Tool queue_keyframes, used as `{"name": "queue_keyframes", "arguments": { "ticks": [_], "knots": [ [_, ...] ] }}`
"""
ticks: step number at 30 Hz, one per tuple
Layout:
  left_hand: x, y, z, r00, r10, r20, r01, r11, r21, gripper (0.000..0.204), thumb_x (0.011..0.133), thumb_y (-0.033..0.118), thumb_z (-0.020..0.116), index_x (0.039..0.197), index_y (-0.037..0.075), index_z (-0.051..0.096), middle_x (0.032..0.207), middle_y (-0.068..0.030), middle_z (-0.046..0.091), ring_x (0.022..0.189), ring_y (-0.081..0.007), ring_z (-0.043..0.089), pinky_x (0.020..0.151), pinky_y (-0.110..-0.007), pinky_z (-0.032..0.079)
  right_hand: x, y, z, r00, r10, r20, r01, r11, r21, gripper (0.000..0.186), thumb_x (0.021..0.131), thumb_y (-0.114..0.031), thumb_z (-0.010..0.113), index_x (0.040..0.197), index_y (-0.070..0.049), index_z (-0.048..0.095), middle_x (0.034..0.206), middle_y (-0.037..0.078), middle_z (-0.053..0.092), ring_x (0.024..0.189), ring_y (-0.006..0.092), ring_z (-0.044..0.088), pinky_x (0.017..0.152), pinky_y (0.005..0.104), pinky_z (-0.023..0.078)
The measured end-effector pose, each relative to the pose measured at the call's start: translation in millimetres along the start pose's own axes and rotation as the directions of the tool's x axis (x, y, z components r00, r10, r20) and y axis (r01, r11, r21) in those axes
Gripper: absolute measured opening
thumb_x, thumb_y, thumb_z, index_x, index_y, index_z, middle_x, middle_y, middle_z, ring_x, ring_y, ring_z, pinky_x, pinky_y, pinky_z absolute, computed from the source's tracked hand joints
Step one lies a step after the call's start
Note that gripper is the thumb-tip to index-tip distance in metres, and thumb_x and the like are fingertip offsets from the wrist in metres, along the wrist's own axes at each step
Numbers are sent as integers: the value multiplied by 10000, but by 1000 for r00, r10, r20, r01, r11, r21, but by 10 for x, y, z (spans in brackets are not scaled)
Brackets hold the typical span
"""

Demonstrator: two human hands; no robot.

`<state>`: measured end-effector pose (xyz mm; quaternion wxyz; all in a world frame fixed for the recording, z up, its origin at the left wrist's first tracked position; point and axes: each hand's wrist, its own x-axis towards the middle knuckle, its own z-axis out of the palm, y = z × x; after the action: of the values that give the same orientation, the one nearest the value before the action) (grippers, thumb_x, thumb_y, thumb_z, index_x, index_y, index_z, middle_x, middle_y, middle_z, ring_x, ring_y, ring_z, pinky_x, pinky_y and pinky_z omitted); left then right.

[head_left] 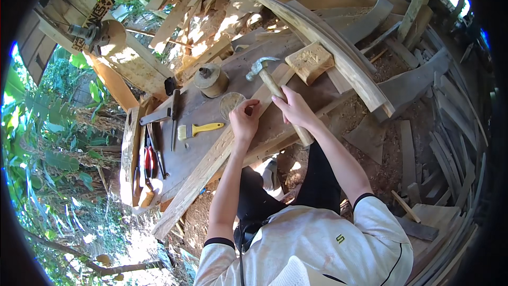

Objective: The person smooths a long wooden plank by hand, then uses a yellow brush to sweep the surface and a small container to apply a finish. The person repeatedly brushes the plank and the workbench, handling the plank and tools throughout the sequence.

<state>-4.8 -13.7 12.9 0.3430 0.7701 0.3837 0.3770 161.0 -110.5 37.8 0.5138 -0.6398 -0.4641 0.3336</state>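
My right hand (294,107) is wrapped round the wooden handle of a claw hammer (270,82), its metal head pointing away from me over the workbench. Over a long wooden plank (209,163), my left hand (245,121) is closed in a pinch; whatever its fingers hold is too small or hidden to make out. Just beyond that hand sits a shallow round container (228,103), partly covered by the fingers. To its left lies a paintbrush (200,129) with a yellow handle. A squat round can (210,80) with a dark knob on top stands farther back.
A wooden block (310,62) rests right of the hammer, beside a long curved beam (338,66). Along the bench's left side are red-handled pliers (151,162), a screwdriver (174,119) and other tools. Wood offcuts (407,153) litter the ground at right.
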Motion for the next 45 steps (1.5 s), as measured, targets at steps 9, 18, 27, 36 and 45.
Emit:
{"name": "queue_keyframes", "arguments": {
  "ticks": [9,18,27,36,45],
  "knots": [
    [-26,20,-8,999,-36,-20,36,999,4,118,855,66,771,958,12,786,702,-96,727,581,-117,629,593,-287,491,-11,75,2,1000,22,-1,-22,997,75,282,1063,-266,564,1028,11,522,612,85,585,438,176,620,419,343,474],
    [-23,-75,14,993,53,-108,-71,983,-169,134,873,81,772,985,8,786,706,-75,727,603,-91,621,601,-270,491,-14,84,41,999,33,-2,-33,997,66,299,1052,-252,579,1020,39,521,573,116,598,439,189,627,417,351,473],
    [21,-14,-19,998,-63,-22,63,998,-29,157,875,109,783,994,6,790,744,-57,745,640,-85,634,638,-259,501,15,91,0,999,32,-5,-31,998,63,304,1046,-244,584,1044,55,532,577,123,611,448,195,638,426,350,483],
    [3,-17,7,998,-46,-46,46,999,10,151,844,117,790,966,28,797,647,-78,694,551,-121,596,581,-302,480,-9,55,3,1000,18,-7,-18,998,52,295,1047,-241,585,1046,50,535,593,136,617,452,203,644,434,350,491],
    [10,28,19,1000,-8,-20,9,997,81,155,845,127,793,972,39,792,691,-62,715,544,-137,597,580,-299,488,-37,105,-42,1000,-17,-5,18,992,128,260,1041,-223,599,1037,33,555,660,130,649,418,172,596,405,339,463]
  ]
}}
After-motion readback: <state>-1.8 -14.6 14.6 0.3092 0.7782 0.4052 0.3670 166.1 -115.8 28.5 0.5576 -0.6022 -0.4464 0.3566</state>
